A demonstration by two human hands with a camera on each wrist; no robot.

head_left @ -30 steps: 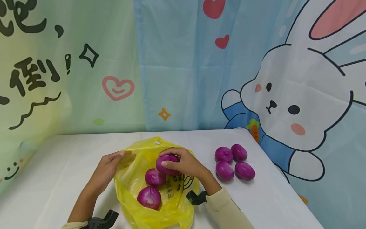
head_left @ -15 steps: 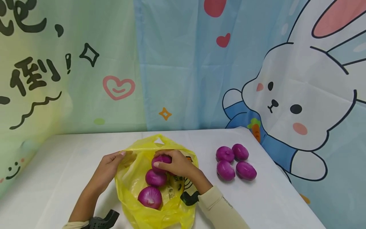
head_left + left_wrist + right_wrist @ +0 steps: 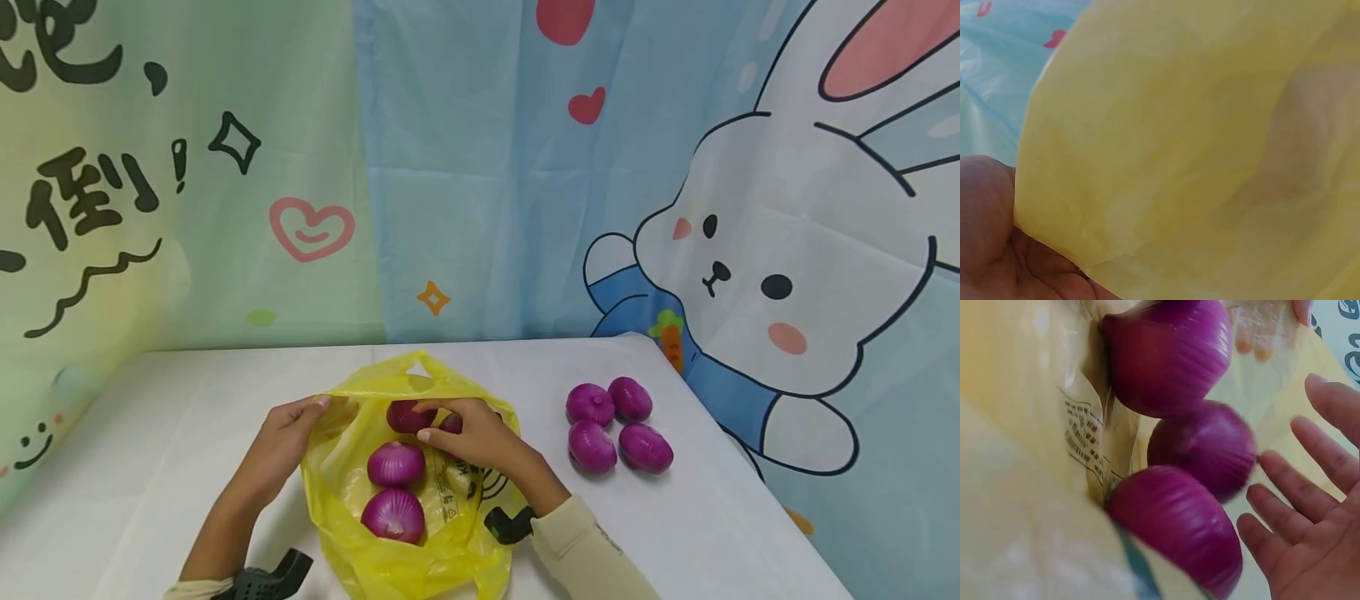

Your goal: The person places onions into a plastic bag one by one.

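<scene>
A yellow plastic bag (image 3: 345, 500) lies with its mouth spread on the table. My left hand (image 3: 273, 450) pinches the bag's left rim; in the left wrist view the yellow film covers much of that hand (image 3: 988, 231). Inside the bag, red onions show: a front onion (image 3: 393, 517), one behind it (image 3: 396, 464), a deeper onion (image 3: 405, 418), and part of another (image 3: 452, 423) behind my fingers. My right hand (image 3: 480, 435) is in the bag's mouth, holding nothing. In the right wrist view its spread fingers (image 3: 1300, 494) are beside a middle onion (image 3: 1204, 450).
On the right of the white table (image 3: 720, 533), several red onions (image 3: 591, 446) sit in a cluster. A printed cloth backdrop (image 3: 465, 208) hangs behind the table. Black wrist devices (image 3: 270, 577) are on both arms.
My right hand has let go of an onion inside the bag, and its fingers have spread and drawn slightly right. One onion in the bag has shifted left. My left hand stays in place.
</scene>
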